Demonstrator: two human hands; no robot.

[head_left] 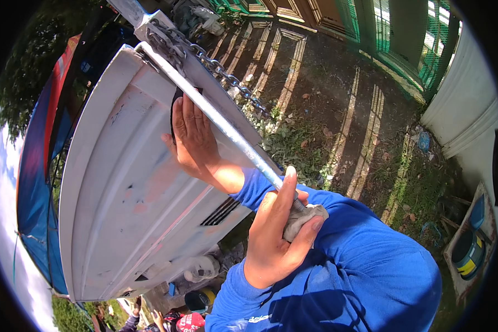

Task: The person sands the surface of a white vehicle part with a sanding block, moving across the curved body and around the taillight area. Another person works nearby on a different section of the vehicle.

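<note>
My right hand (196,141) lies with its fingers together, pressing a dark sheet that looks like sandpaper (175,113) against a pale grey-white ribbed panel (127,182). The palm covers most of the sheet. A slanting metal rod (227,127) passes over those fingertips and runs down to a threaded end. At that end my left hand (279,235) is closed around a crumpled grey rag (304,218), its index finger against the rod. Patches of pink and dark scuffs mark the panel, and dark slots (221,211) are cut near its lower edge.
A chain (232,80) hangs from the panel's top corner. Beyond lies dirt ground (337,94) with weeds and green mesh fencing (431,50). A dark bucket (468,254) stands at the right. Another person's red headwear (190,322) shows at the bottom; a blue tarp (36,221) hangs at left.
</note>
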